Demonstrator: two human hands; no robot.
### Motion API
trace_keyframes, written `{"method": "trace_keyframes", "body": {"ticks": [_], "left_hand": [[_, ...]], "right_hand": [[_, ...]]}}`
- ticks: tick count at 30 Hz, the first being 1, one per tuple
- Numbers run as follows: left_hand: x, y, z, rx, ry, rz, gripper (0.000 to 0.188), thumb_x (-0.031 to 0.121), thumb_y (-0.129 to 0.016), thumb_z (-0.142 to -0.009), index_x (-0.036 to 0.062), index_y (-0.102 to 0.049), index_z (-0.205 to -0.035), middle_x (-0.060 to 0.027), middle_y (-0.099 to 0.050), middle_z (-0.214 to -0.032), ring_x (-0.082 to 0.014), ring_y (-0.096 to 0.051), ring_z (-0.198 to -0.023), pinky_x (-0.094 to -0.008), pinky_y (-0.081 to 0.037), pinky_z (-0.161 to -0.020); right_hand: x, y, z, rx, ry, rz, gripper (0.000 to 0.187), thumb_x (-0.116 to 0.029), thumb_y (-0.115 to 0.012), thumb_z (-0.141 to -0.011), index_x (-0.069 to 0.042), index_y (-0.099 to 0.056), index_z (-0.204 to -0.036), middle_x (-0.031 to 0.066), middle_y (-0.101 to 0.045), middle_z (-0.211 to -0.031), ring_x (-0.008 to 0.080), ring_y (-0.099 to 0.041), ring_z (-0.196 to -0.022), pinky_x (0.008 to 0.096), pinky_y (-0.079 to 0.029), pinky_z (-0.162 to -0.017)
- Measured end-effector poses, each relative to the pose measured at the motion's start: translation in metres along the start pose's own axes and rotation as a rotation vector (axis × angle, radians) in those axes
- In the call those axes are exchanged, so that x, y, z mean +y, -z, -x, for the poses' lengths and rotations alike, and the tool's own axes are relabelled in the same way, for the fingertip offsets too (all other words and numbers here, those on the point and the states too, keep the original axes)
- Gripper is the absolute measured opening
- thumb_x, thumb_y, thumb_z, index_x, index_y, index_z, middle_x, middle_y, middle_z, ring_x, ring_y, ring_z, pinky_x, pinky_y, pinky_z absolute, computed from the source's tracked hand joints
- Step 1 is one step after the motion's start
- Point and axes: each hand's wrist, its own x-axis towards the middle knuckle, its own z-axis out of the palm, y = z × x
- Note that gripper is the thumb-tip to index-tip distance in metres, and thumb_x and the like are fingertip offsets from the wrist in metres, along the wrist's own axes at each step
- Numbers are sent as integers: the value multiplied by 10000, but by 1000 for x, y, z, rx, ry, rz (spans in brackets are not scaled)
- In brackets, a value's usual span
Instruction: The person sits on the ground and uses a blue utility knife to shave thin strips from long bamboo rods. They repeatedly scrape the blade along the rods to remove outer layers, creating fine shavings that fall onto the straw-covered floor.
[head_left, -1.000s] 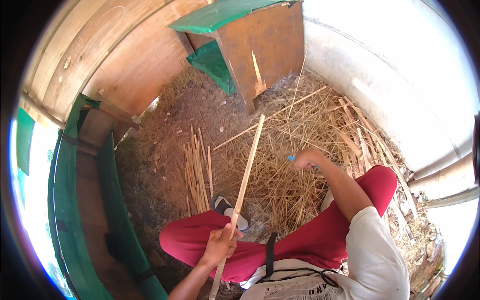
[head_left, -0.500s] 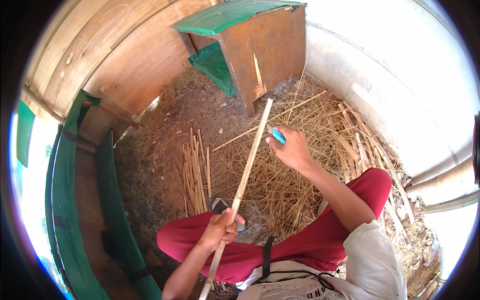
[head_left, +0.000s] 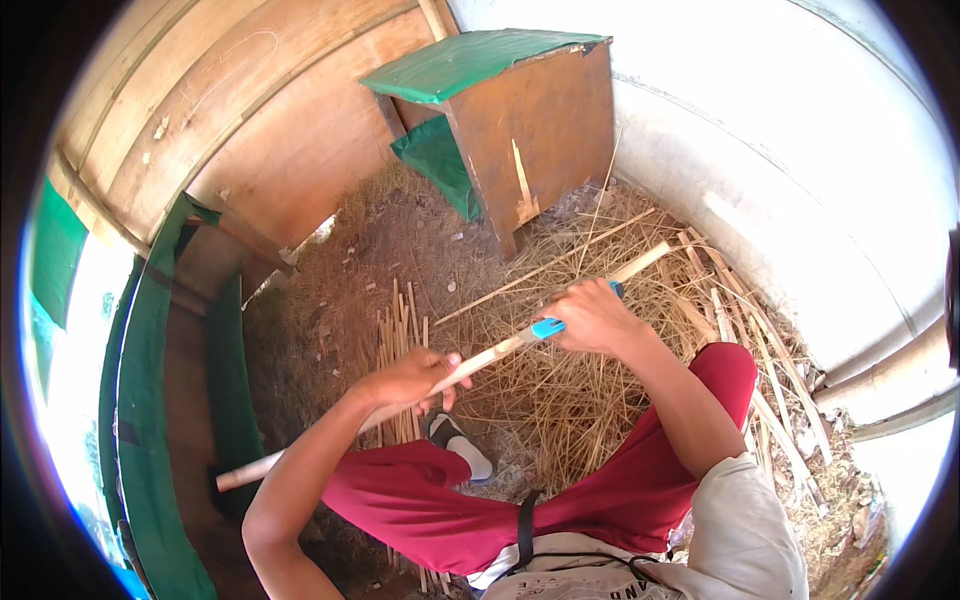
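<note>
A long pale bamboo strip point(head_left: 484, 362) lies slantwise before me, its far end raised to the right and its near end passing beneath my left forearm. My left hand point(head_left: 418, 378) is closed round its middle, some fingers showing below it. Farther up the strip, my right hand point(head_left: 592, 318) grips a blue utility knife point(head_left: 548, 328). The knife's blade rests on or against the strip, between my two hands. Part of the knife is hidden under my right fingers.
A heap of thin split shavings point(head_left: 560, 400) covers the ground ahead. Cut strips point(head_left: 400, 322) lie in a bundle left of it, with longer bamboo pieces point(head_left: 745, 300) at the right. A wooden cabinet point(head_left: 545, 130) with a green top stands at the back. Green-covered shelving point(head_left: 150, 400) lines the left.
The strip has swung from nearly upright to a slant, its far end going right. My right hand has brought the knife onto it. My left hand has moved up and slightly left.
</note>
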Motion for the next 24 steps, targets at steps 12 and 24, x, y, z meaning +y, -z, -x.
{"method": "trace_keyframes", "body": {"ticks": [12,24], "left_hand": [[-30,-28,0,1368,-406,-240,106,100,-737,-857,19,-710,-794,-78,-622,-567,-157,-619,-533,-279,-464,-469],[-221,-72,82,1484,500,-748,381,309,-692,-850,15,-687,-1093,-142,-663,-1136,-330,-530,-1216,-497,-322,-1055]], "right_hand": [[9,3,8,157,-402,-87,272,-349,-791,-786,-83,-757,-833,101,-649,-598,218,-645,-553,388,-540,-576],[-9,13,3,228,-551,-415,371,-450,-798,-767,-93,-757,-858,84,-652,-622,245,-657,-587,375,-526,-583]]}}
